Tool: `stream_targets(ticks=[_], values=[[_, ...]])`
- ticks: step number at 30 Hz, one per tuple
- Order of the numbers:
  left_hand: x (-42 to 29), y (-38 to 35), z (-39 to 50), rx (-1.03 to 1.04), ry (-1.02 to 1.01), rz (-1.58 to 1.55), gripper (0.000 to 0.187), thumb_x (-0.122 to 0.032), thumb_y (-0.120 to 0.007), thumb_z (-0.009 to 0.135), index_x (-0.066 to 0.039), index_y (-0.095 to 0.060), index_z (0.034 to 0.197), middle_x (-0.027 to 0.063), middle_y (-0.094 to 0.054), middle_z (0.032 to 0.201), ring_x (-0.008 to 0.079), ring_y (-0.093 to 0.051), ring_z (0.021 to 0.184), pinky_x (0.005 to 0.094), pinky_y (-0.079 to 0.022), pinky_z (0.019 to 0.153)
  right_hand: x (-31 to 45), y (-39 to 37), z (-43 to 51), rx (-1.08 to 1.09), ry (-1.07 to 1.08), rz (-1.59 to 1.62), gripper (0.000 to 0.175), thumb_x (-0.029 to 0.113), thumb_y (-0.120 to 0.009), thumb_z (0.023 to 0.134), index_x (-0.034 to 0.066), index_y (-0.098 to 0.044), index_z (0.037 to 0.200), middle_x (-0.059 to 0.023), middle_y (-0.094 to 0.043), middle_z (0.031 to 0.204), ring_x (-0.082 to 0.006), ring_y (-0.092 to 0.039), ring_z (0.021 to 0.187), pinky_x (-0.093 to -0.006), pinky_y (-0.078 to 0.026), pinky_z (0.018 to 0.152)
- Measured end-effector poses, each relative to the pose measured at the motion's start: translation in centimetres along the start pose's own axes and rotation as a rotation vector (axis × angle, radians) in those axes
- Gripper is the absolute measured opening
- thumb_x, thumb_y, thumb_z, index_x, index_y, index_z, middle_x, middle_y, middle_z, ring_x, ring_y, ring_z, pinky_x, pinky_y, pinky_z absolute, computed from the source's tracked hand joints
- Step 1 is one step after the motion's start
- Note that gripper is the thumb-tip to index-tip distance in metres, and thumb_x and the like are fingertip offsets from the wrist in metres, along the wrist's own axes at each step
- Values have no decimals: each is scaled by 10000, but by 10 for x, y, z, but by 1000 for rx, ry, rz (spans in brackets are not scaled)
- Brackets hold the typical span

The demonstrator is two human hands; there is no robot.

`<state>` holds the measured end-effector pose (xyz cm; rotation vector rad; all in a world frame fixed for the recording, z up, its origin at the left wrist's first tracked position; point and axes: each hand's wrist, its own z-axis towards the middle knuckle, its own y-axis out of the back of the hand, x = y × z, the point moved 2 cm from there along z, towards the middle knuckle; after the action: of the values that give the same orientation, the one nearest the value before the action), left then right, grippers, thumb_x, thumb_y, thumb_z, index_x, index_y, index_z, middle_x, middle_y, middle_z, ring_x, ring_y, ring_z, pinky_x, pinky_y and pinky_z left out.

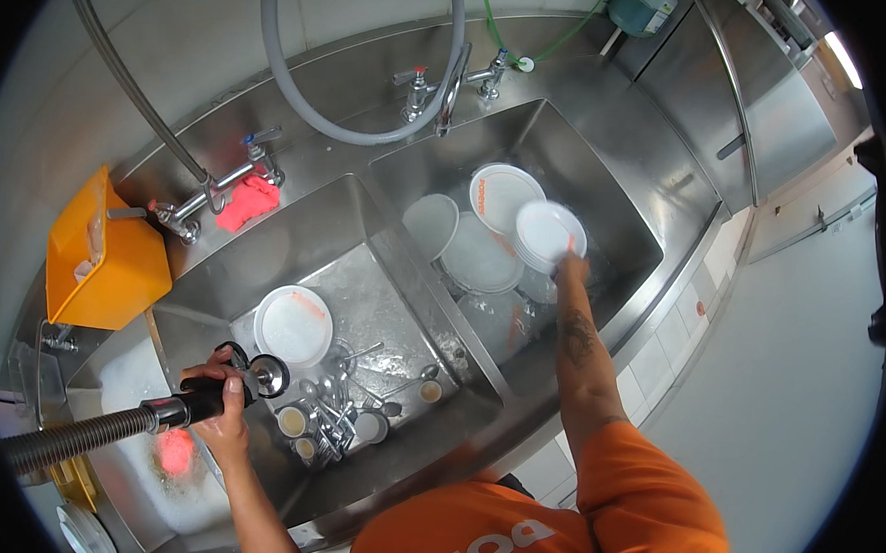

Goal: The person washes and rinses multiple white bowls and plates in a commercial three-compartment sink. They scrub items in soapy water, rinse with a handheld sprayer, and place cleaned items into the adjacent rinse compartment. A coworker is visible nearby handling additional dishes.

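Observation:
My left hand grips the black handle of a pre-rinse spray valve on a flexible metal hose. Its spray head points over the middle sink basin. There lie a white plate, a heap of spoons and forks and several small cups. Over the right basin, my right hand holds a small stack of white plates by the near edge. Beneath and beside that stack, several larger white plates rest in water.
Foamy water fills the left basin, with a pink cloth in it. An orange-yellow bin stands at the back left. Another pink cloth hangs by the left faucet. A grey hose loops above the right faucet.

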<state>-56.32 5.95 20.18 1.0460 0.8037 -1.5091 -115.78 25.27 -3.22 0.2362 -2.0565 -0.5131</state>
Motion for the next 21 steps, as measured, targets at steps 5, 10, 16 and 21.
stream_targets(ticks=[5,10,16,21], values=[[1,-19,8,57,-10,21,235,-111,-666,843,-56,-481,976,91,-598,780,247,-583,942,544,-338,1092,-73,-29,58,-303,-299,219,339,222,-535,928,25,-569,1202,-151,-648,855,-259,-645,594,-376,-511,439],[6,-34,19,85,-49,30,227,-139,-644,865,-54,-484,1001,90,-565,799,231,-591,884,530,-372,1081,-48,8,61,30,-4,-38,252,102,-492,894,-33,-641,1045,-199,-690,887,-301,-693,714,-382,-553,551],[24,-29,28,-78,-112,111,179,-91,-625,894,-46,-500,1014,109,-602,893,277,-607,1027,513,-403,1045,85,-28,-67,-6,912,-93,366,164,-542,901,-18,-555,1218,-223,-655,1138,-338,-656,1001,-420,-496,874],[30,-11,33,4,-67,116,168,-61,-646,869,-38,-519,979,126,-631,862,304,-618,1034,525,-386,1065,70,-89,-285,600,1232,145,186,56,-570,918,22,-634,1090,-89,-667,865,-180,-625,720,-321,-504,675]])
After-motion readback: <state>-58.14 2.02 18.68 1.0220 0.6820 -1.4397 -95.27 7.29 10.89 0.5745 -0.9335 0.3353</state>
